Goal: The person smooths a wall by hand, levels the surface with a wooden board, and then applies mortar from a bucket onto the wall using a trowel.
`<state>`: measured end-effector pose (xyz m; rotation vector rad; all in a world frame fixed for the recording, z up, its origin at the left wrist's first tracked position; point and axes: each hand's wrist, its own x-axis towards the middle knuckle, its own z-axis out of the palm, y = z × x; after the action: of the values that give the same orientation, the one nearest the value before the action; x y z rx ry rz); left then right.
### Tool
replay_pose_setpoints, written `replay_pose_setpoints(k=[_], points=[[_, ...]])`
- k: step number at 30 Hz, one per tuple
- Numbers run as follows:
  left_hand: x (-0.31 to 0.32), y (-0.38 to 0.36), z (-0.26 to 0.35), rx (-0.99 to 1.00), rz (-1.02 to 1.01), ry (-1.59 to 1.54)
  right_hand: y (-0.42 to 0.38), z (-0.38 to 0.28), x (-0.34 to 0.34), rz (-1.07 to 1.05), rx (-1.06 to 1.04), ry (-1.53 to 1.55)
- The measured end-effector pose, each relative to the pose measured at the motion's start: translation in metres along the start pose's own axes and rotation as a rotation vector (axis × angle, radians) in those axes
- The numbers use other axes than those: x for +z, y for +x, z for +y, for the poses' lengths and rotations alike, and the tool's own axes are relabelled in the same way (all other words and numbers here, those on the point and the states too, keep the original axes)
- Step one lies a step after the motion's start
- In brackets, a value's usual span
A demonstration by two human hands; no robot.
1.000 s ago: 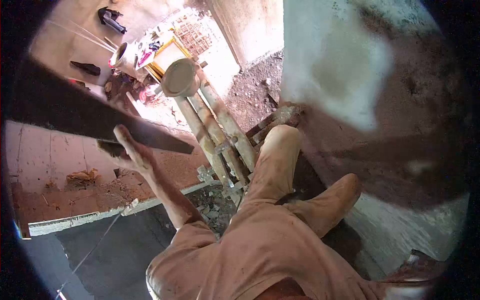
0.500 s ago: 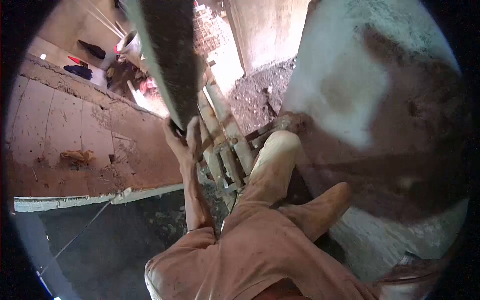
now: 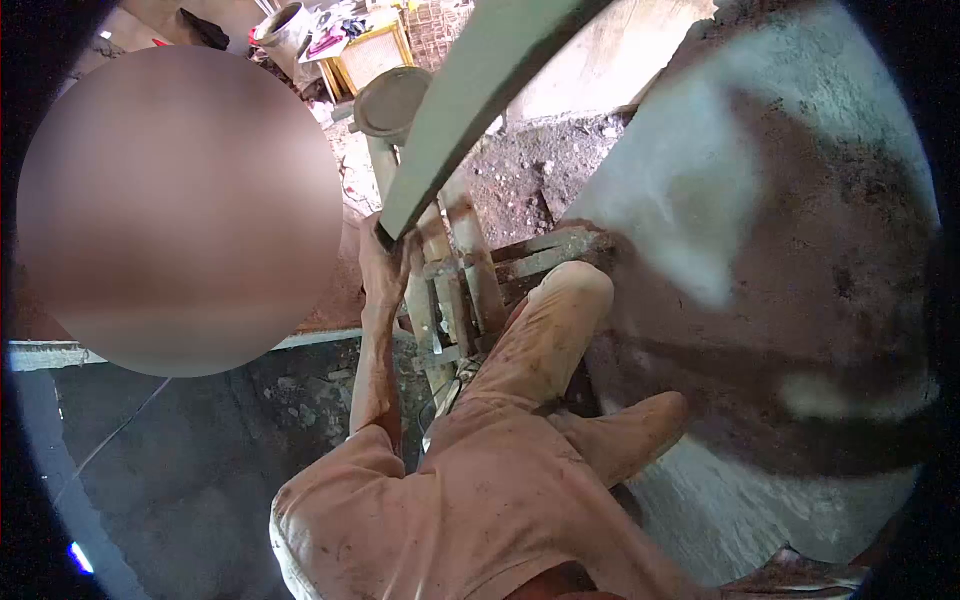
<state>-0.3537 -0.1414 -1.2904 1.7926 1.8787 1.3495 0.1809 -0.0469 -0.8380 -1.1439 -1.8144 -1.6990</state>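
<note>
My left hand [image 3: 383, 262] is closed round the lower end of a long, flat, grey-green straightedge bar [image 3: 470, 110]. From that hand the bar slants up to the right and leaves the top of the view, looking wider nearer the camera. Narrow wooden planks [image 3: 470, 245] lie behind and below the hand. My bent knee [image 3: 575, 290] in dusty light trousers is to the right of the planks. My right hand is out of view. Whether anything else supports the bar's upper end cannot be seen.
A rough wall surface [image 3: 830, 250] with pale grey patches fills the right side. Past the planks are a round grey thing [image 3: 392, 102], a pot-like container [image 3: 285, 28] and rubble ground [image 3: 530, 180]. A round blur covers much of the left.
The bar has swung from nearly upright to a slant up to the right, turning its pale face into view. The round grey thing and the blur have appeared; the view has shifted.
</note>
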Motion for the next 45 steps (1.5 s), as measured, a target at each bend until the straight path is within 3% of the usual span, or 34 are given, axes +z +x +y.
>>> replay_pose_setpoints(k=[4, 8, 9, 11, 13, 17, 19, 20, 21, 23, 24, 27, 31, 33, 35, 39, 41, 43, 45], points=[[-0.008, -0.015, -0.038, -0.206, 0.046, 0.031, -0.001, 0.002, -0.004, -0.002, 0.005, -0.005], [-0.024, -0.001, -0.036, -0.015, 0.075, 0.096, -0.002, -0.002, -0.003, -0.002, 0.003, 0.011], [-0.028, -0.003, -0.033, -0.017, 0.078, 0.098, -0.002, -0.002, -0.003, 0.001, 0.004, 0.012], [-0.031, 0.006, -0.016, -0.235, 0.116, -0.243, -0.002, 0.0, -0.008, 0.009, 0.0, -0.003], [-0.032, 0.001, -0.005, -0.182, 0.145, -0.187, -0.003, 0.0, -0.011, 0.015, -0.001, -0.015], [-0.014, -0.023, -0.053, -0.116, 0.073, -0.215, -0.003, 0.0, -0.012, 0.025, 0.01, -0.016], [-0.028, -0.027, -0.085, -0.327, 0.375, 0.008, -0.003, 0.001, -0.008, 0.02, 0.015, -0.006], [-0.037, -0.035, -0.124, -0.325, 0.357, 0.356, -0.003, 0.001, -0.009, 0.024, 0.018, -0.003], [-0.045, -0.046, -0.149, -0.32, 0.355, 0.364, -0.003, 0.003, -0.008, 0.024, 0.025, 0.001], [-0.057, -0.062, -0.181, -0.439, 0.142, -0.051, -0.003, 0.006, -0.008, 0.033, 0.027, -0.004], [-0.058, -0.062, -0.182, -0.433, 0.053, 0.12, -0.002, 0.007, -0.008, 0.033, 0.03, 0.001], [-0.06, -0.064, -0.181, -0.317, 0.165, 0.228, -0.002, 0.005, -0.002, 0.023, 0.02, 0.02], [-0.08, -0.057, -0.184, -0.372, 0.155, 0.219, -0.001, 0.005, 0.003, 0.019, 0.017, 0.028], [-0.091, -0.063, -0.185, -0.407, 0.145, 0.003, -0.003, 0.007, 0.004, 0.01, 0.013, 0.025], [-0.092, -0.083, -0.195, -0.509, 0.26, 0.156, -0.003, 0.007, 0.007, 0.008, 0.011, 0.03], [-0.108, -0.121, -0.183, -0.914, 0.204, -0.332, -0.006, 0.008, 0.01, 0.004, 0.011, 0.037], [-0.101, -0.136, -0.185, -0.998, 0.34, -0.458, -0.007, 0.009, 0.009, 0.003, 0.018, 0.036], [-0.078, -0.164, -0.2, -1.061, 0.516, -0.375, -0.008, 0.014, 0.005, 0.002, 0.022, 0.022], [-0.058, -0.157, -0.113, -1.399, 0.303, -0.305, -0.008, 0.02, 0.002, 0.004, 0.022, 0.007]])
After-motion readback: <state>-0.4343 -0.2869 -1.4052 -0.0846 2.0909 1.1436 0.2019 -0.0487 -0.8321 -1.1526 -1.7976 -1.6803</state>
